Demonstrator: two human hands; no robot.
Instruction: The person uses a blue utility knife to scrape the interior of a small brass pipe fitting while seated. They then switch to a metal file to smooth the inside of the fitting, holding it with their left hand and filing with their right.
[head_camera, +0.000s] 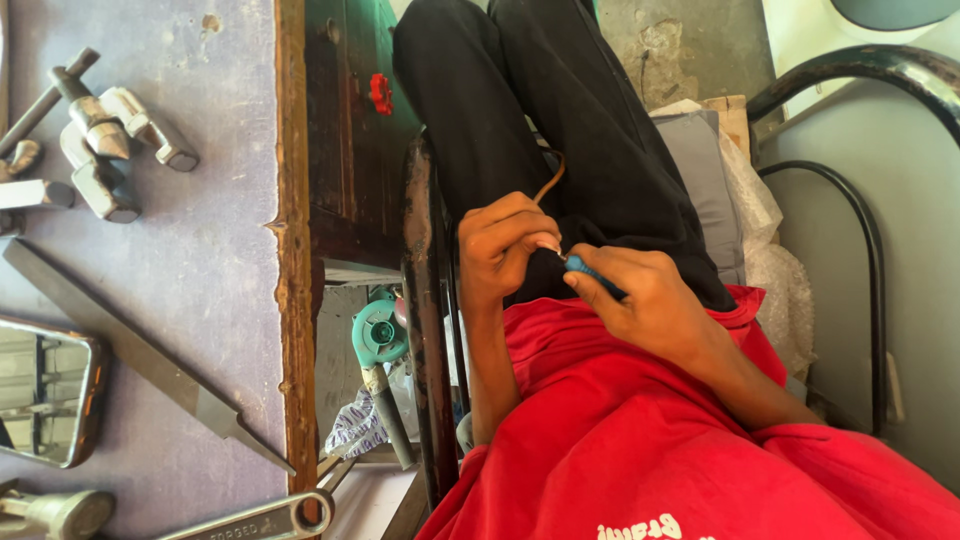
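Your left hand (500, 250): fingers curled tight, pinching the end of a thin brown flexible wire (548, 180) between thumb and fingertips; the wire arcs up over the black trouser fabric of your lap (560, 110).

Your right hand (650, 300): closed around a slim blue-handled tool (590, 272), probably a small screwdriver; its fine metal tip meets the wire end right at your left fingertips, just above the hem of your red cloth shirt (640, 440). Both hands nearly touch, held over your thighs.

To your left, well apart from the hands:
- Workbench, worn grey-lilac painted top (200, 270) with a chipped, rusty-brown wooden edge.
- Long flat steel file (130, 345), dull grey, tapering to a pointed tang, lying diagonally.
- Cluster of bright metal cylindrical fittings (110, 140), knurled and stepped, near the bench's far end.
- Rectangular mirror (45, 395) with rounded dark frame, at the left border.
- Forged steel spanner (255, 520), ring end, at the near edge.

Below the bench edge: teal plastic round-bodied blower tool (380, 335) with a grey handle.

Beside your left forearm: a dark, scuffed metal chair frame (425, 330).

To your right: curved black tubular chair rail (870, 250), smooth and glossy; grey cushion (705, 180); crinkled clear plastic wrap (780, 280).
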